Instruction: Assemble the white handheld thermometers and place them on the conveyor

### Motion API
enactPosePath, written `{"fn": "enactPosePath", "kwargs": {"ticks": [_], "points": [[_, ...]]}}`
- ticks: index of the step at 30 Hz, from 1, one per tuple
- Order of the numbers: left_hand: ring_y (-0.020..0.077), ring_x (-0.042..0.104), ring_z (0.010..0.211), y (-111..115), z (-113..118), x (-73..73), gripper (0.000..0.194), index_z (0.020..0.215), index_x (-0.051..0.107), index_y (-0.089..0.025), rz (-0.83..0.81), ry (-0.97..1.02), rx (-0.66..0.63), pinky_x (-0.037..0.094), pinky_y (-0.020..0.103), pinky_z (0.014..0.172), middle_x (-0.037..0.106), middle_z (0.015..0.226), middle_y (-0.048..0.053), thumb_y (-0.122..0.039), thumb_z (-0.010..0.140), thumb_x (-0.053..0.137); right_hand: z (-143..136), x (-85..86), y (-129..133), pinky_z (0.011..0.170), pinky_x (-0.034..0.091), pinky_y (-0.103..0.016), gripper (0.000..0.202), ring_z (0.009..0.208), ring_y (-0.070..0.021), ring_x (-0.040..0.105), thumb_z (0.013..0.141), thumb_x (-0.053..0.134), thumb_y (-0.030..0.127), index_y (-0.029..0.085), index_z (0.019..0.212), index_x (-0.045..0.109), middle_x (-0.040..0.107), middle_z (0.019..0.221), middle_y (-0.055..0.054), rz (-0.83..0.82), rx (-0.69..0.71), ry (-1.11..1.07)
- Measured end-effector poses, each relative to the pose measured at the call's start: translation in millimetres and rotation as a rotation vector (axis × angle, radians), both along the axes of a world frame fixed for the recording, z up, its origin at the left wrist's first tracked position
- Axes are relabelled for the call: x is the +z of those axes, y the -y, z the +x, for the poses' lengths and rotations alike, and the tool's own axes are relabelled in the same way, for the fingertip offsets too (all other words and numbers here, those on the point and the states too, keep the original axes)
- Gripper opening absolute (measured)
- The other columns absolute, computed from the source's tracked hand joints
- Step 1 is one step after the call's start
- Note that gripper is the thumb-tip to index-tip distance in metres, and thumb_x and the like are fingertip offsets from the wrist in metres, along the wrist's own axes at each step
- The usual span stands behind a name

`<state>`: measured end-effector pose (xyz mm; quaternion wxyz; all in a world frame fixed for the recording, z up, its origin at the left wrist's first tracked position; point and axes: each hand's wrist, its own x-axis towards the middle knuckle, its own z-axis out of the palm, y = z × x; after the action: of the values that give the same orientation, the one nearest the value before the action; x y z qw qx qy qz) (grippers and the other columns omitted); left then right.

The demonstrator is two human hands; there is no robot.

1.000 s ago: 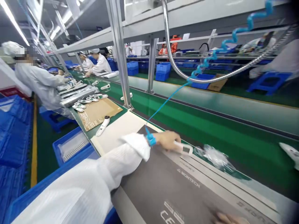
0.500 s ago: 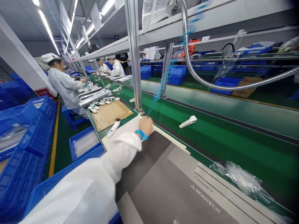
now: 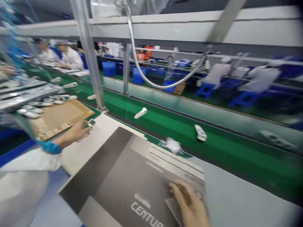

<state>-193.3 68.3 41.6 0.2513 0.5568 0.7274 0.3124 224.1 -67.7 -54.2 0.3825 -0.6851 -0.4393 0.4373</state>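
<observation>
My left hand [image 3: 77,130], with a blue band at the wrist, grips a small white device [image 3: 88,126] showing a dark square and some green, over the white sheet [image 3: 104,126]. Low on the right, my right hand [image 3: 189,201] is blurred over the grey printed box [image 3: 123,167]; its fingers are curled, and what is between them is too smeared to name. A dark flat piece lies by its fingertips. Several white housings lie on a brown cardboard piece [image 3: 63,115] at the left.
White devices [image 3: 140,113] and another white part [image 3: 200,132] rest on the green belt [image 3: 165,123]. Crumpled clear plastic [image 3: 172,145] lies behind the box. A metal post [image 3: 91,63] rises at the bench edge. People in white [image 3: 71,58] sit farther off.
The view has swung right. My left hand, earlier by the metal post, is now farther left with a white device in it. My right hand has come into view over the box.
</observation>
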Motion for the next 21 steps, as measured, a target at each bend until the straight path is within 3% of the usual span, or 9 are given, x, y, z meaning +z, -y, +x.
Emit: {"fn": "enactPosePath", "kwargs": {"ticks": [2, 5, 7, 9, 13, 16, 19, 21], "points": [[0.0125, 0.052, 0.056, 3.6, 39.1, 1.5, 0.032, 0.103, 0.063, -0.015, -0.067, 0.111, -0.235, 0.034, 0.018, 0.047, 0.063, 0.067, -0.002, -0.04, 0.084, 0.06, -12.2, 26.9, -6.8, 0.085, 0.057, -0.037, 0.041, 0.102, -0.0274, 0.067, 0.083, 0.057, 0.061, 0.025, 0.1, 0.067, 0.072, 0.11, -0.008, 0.174, 0.062, 0.088], [0.0148, 0.061, 0.066, 22.5, 111.0, 0.3, 0.039, 0.115, 0.065, -0.019, -0.116, 0.242, -0.564, 0.045, 0.022, 0.056, 0.071, 0.092, 0.002, -0.042, 0.083, 0.061, -26.9, 55.4, -22.7, 0.083, 0.054, -0.033, 0.03, 0.097, -0.022, 0.066, 0.092, 0.051, 0.049, 0.026, 0.104, 0.066, 0.07, 0.109, -0.005, 0.386, 0.126, 0.246], [0.0159, 0.063, 0.07, 36.7, 154.0, -2.7, 0.034, 0.116, 0.066, -0.02, -0.112, 0.287, -0.765, 0.048, 0.025, 0.064, 0.071, 0.098, 0.004, -0.033, 0.086, 0.057, -30.0, 65.7, -29.8, 0.081, 0.051, -0.033, 0.024, 0.095, -0.0208, 0.064, 0.094, 0.051, 0.043, 0.027, 0.107, 0.065, 0.069, 0.108, -0.004, 0.501, 0.164, 0.334], [0.019, 0.065, 0.078, 48.7, 184.2, -6.3, 0.031, 0.115, 0.067, -0.023, -0.052, 0.293, -0.869, 0.049, 0.028, 0.072, 0.072, 0.102, 0.004, -0.029, 0.088, 0.054, -28.1, 68.9, -33.8, 0.081, 0.048, -0.033, 0.019, 0.094, -0.021, 0.062, 0.095, 0.053, 0.037, 0.027, 0.106, 0.064, 0.069, 0.104, -0.004, 0.608, 0.21, 0.418], [0.0259, 0.066, 0.098, 63.0, 206.6, -14.0, 0.032, 0.116, 0.069, -0.029, 0.045, 0.234, -0.862, 0.049, 0.033, 0.085, 0.072, 0.108, 0.005, -0.028, 0.087, 0.054, -21.4, 61.9, -34.8, 0.078, 0.038, -0.036, 0.01, 0.088, -0.0214, 0.059, 0.095, 0.054, 0.025, 0.025, 0.091, 0.063, 0.068, 0.09, -0.002, 0.733, 0.238, 0.712], [0.025, 0.067, 0.084, 59.9, 207.9, -27.8, 0.028, 0.108, 0.072, -0.026, 0.049, 0.293, -0.816, 0.051, 0.032, 0.075, 0.074, 0.095, 0.006, -0.027, 0.085, 0.055, -23.1, 55.3, -30.2, 0.075, 0.032, -0.036, 0.017, 0.083, -0.0206, 0.056, 0.094, 0.052, 0.016, 0.025, 0.083, 0.06, 0.067, 0.085, -0.001, 0.75, 0.257, 0.867], [0.0197, 0.064, 0.06, 43.7, 205.8, -48.8, 0.03, 0.107, 0.07, -0.02, 0.002, 0.423, -0.602, 0.051, 0.029, 0.056, 0.072, 0.083, 0.006, -0.033, 0.086, 0.053, -25.2, 51.9, -31.4, 0.076, 0.033, -0.035, 0.021, 0.084, -0.0196, 0.055, 0.094, 0.046, 0.015, 0.024, 0.078, 0.056, 0.065, 0.088, -0.001, 0.707, 0.368, 0.735], [0.0173, 0.062, 0.056, 29.8, 202.9, -61.7, 0.037, 0.114, 0.065, -0.016, -0.001, 0.47, -0.422, 0.05, 0.028, 0.051, 0.071, 0.088, 0.007, -0.036, 0.086, 0.052, -21.1, 49.4, -44.3, 0.075, 0.036, -0.033, 0.02, 0.08, -0.0188, 0.056, 0.097, 0.041, 0.022, 0.023, 0.08, 0.051, 0.063, 0.085, -0.001, 0.608, 0.348, 0.582]]}}
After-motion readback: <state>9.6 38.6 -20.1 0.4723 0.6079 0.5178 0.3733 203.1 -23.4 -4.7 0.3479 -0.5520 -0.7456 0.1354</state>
